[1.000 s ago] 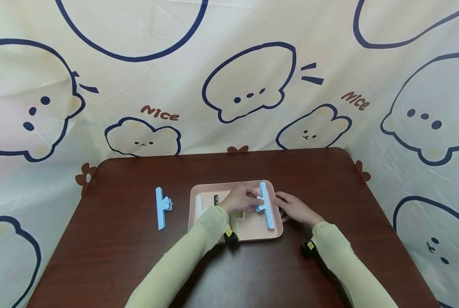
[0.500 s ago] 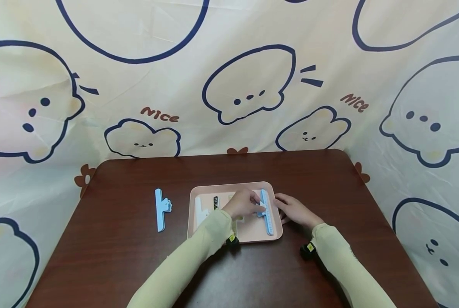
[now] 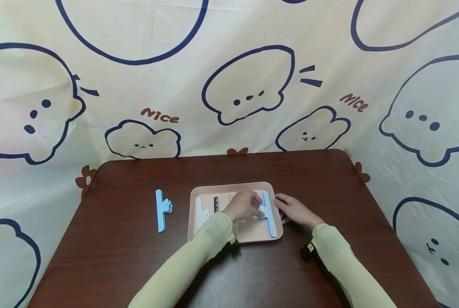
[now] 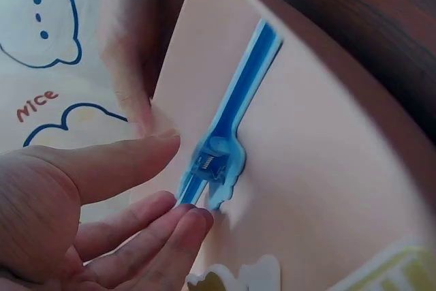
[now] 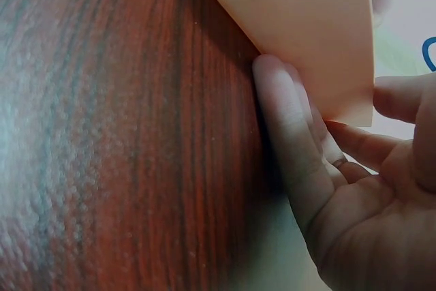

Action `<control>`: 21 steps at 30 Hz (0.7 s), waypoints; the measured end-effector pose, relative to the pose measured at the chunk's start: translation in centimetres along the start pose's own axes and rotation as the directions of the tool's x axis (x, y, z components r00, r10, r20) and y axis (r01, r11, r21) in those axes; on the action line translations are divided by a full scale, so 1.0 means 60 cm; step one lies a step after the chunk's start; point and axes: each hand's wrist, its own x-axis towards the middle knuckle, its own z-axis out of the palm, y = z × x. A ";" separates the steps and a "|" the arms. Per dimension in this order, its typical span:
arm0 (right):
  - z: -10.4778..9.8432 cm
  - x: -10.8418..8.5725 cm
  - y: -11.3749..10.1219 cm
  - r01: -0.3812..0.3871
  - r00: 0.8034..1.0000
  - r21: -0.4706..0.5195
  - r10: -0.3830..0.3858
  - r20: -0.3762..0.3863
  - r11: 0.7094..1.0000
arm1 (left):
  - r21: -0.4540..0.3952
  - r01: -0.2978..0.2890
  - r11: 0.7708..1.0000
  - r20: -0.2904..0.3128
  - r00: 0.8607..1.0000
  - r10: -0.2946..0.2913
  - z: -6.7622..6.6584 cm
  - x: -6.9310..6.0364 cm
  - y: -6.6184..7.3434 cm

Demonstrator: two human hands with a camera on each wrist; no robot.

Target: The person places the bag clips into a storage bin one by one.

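Observation:
A light-blue bag clip (image 3: 268, 216) with ruler marks is at the right end of the pink tray (image 3: 252, 234). My left hand (image 3: 243, 205) has its thumb and fingertips about the clip's middle; in the left wrist view, the clip's hollow side and spring show between thumb tip and fingertips. My right hand (image 3: 296, 210) holds the tray's right edge. In the right wrist view its thumb meets the rim, with the other fingers against the outer wall. A second blue clip (image 3: 161, 211) lies on the table left of the tray.
A white clip (image 3: 200, 213) and a dark patterned item (image 3: 216, 204) lie in the tray's left part. Pale yellow-and-white pieces (image 4: 385, 274) lie near my left hand, partly hidden. Brown table (image 3: 129, 256) surrounds the tray, with a printed cloth (image 3: 229, 25) behind.
My left hand and the clip came slightly toward me, then the clip shifted right. It tipped narrow half a second ago and shows its marked face again now. The right hand stays put.

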 end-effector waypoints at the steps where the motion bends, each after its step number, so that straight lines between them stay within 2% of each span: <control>1: 0.001 0.000 -0.001 -0.003 1.000 0.006 0.003 -0.002 1.000 | -0.002 -0.015 1.000 -0.003 1.000 0.015 -0.002 -0.002 0.000; 5: 0.002 -0.001 -0.003 -0.006 1.000 0.008 0.006 -0.005 1.000 | 0.011 -0.069 0.998 -0.004 0.998 0.069 -0.015 -0.013 -0.002; 11: 0.004 -0.001 -0.005 -0.012 1.000 -0.012 0.012 -0.015 1.000 | 0.117 -0.166 0.979 -0.039 0.984 0.172 -0.053 -0.045 -0.006; 16: 0.005 -0.005 -0.008 -0.016 1.000 -0.011 0.016 -0.019 1.000 | 0.174 -0.153 0.973 -0.126 0.976 0.176 -0.096 -0.083 -0.018; 21: 0.004 -0.009 -0.007 -0.002 1.000 -0.009 0.002 -0.016 1.000 | 0.233 -0.069 0.970 -0.248 0.960 0.128 -0.146 -0.119 -0.052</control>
